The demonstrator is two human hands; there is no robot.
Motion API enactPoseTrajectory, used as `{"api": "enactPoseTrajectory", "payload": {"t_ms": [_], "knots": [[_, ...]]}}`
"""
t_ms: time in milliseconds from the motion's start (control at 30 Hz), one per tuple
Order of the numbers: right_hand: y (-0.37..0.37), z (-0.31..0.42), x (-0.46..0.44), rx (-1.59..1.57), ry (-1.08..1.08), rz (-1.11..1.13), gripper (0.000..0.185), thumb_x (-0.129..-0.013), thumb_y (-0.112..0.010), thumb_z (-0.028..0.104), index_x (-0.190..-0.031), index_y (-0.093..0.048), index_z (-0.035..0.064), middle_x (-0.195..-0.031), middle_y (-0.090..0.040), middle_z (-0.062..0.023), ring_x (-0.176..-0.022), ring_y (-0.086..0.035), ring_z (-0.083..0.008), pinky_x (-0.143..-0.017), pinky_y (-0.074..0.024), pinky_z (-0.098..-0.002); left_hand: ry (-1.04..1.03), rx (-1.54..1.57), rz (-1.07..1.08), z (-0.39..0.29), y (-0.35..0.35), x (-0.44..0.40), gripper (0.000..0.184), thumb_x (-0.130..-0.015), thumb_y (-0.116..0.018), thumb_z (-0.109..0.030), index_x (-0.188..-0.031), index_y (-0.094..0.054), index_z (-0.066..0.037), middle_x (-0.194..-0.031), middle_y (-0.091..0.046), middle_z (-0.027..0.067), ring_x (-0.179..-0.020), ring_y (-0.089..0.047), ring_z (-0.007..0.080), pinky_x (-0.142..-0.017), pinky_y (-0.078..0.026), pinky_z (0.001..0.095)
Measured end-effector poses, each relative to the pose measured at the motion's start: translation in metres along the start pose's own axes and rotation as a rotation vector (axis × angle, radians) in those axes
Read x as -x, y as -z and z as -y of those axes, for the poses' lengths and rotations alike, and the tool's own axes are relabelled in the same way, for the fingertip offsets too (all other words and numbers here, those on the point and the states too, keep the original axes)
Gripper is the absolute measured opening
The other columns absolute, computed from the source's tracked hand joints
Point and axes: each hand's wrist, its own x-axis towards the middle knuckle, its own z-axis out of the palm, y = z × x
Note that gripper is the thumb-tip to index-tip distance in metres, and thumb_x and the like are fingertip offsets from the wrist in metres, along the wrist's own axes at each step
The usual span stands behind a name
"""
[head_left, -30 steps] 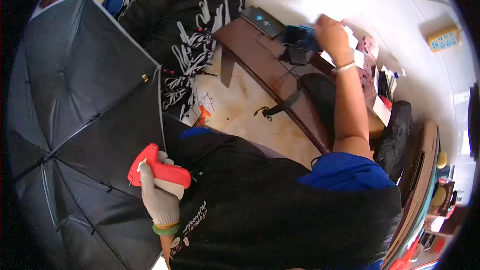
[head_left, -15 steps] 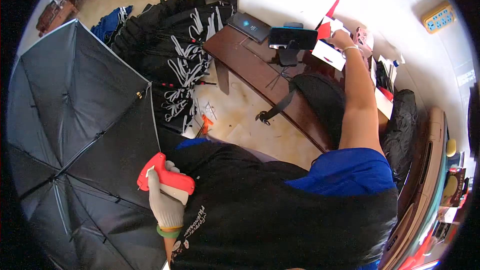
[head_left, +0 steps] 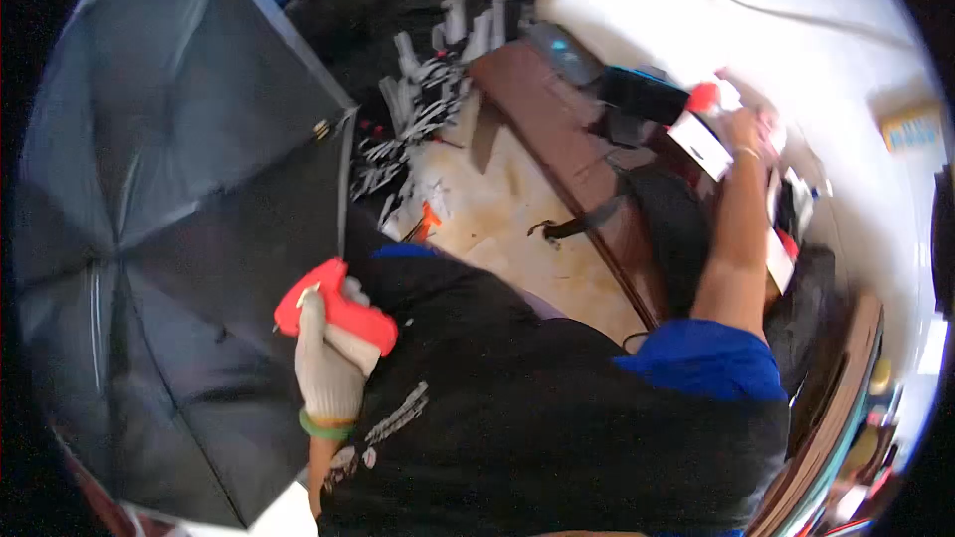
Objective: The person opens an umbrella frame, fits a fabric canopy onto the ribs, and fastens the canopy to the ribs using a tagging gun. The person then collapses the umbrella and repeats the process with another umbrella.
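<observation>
One gloved hand, the left (head_left: 323,368), is wrapped around a red tagging gun (head_left: 362,318) beside the black shirt (head_left: 557,418), the gun overlapping the edge of an open black umbrella (head_left: 249,204) spread out to the left. Past the shirt, a brown desk (head_left: 537,99) bears a black bag (head_left: 681,229) with a strap hanging over its edge. Farther along, the bare right hand (head_left: 746,129) reaches beside a white box (head_left: 699,145), too blurred to tell whether it holds anything, near a dark screen (head_left: 645,94).
</observation>
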Motion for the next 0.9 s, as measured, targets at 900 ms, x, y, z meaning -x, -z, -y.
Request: {"api": "enactPoseTrajectory", "payload": {"t_ms": [900], "knots": [[0.479, 0.432, 0.261, -2.077, 1.526, 0.438, 0.021, -0.083, -0.054, -0.007, -0.104, -0.054, -0.0051, -0.096, -0.052, -0.0152, -0.074, -0.055, -0.0124, -0.064, -0.0498, -0.0212, -1.126, -1.296, -0.536, -0.065, 0.033, 0.014, 0.046, -0.068, -0.073, -0.006, -0.113, -0.064, -0.011, -0.107, -0.066, 0.0118, -0.088, -0.066, 0.0325, -0.072, -0.054, 0.0368]]}}
